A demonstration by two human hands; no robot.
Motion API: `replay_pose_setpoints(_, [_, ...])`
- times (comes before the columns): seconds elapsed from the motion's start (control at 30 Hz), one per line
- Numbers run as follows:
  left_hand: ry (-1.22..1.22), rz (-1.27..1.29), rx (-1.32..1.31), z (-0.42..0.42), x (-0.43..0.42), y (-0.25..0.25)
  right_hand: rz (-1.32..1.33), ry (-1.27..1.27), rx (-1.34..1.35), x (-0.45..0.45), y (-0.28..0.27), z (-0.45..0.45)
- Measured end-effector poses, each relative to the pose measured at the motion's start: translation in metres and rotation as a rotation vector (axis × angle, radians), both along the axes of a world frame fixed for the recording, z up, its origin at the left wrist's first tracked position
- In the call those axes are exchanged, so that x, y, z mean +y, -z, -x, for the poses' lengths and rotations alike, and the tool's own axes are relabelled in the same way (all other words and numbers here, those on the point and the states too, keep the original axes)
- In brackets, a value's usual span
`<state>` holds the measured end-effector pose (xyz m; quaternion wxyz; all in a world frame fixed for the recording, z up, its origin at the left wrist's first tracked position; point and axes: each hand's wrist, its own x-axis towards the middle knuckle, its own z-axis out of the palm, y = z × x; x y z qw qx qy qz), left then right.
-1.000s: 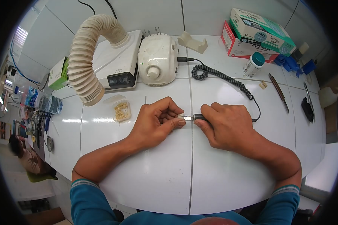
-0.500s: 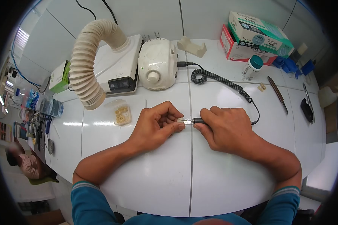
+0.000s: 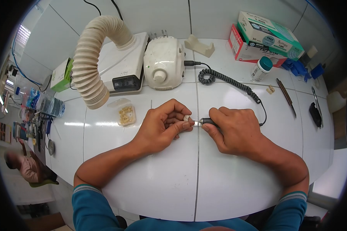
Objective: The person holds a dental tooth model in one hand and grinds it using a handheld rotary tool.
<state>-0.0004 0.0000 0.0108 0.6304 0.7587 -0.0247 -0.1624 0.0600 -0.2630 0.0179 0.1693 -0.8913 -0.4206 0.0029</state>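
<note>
My left hand (image 3: 164,125) pinches a small whitish piece (image 3: 186,118) between thumb and fingertips. Wrapped round a black rotary handpiece (image 3: 209,121) is my right hand (image 3: 237,129); the metal tip points left and meets the piece at the left fingertips. Exact contact is too small to tell. A coiled black cord (image 3: 235,82) runs from the handpiece to the white control unit (image 3: 164,63). Left of my left hand lies an open clear box (image 3: 126,114) with yellowish pieces.
A ribbed hose (image 3: 85,61) arches over a white machine (image 3: 121,71) at the back left. Mask boxes (image 3: 258,42), a teal-capped bottle (image 3: 261,69), a brown-handled knife (image 3: 285,96) and a black-gripped tool (image 3: 315,113) lie right. A person (image 3: 29,167) sits far left.
The whitish piece shows more above my left fingertips, turned from its earlier position. Both hands keep nearly the same place. The view has shifted slightly.
</note>
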Motion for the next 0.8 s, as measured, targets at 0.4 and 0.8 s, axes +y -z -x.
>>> replay_pose_setpoints(0.4, [0.026, 0.008, -0.033, 0.0, 0.0003, 0.002, -0.004, 0.004, 0.008, -0.0009, 0.0005, -0.0005])
replay_pose_setpoints(0.8, [0.016, 0.032, -0.052, -0.0008, -0.0015, 0.0046, 0.029, 0.012, 0.013, 0.0005, -0.0006, 0.0001])
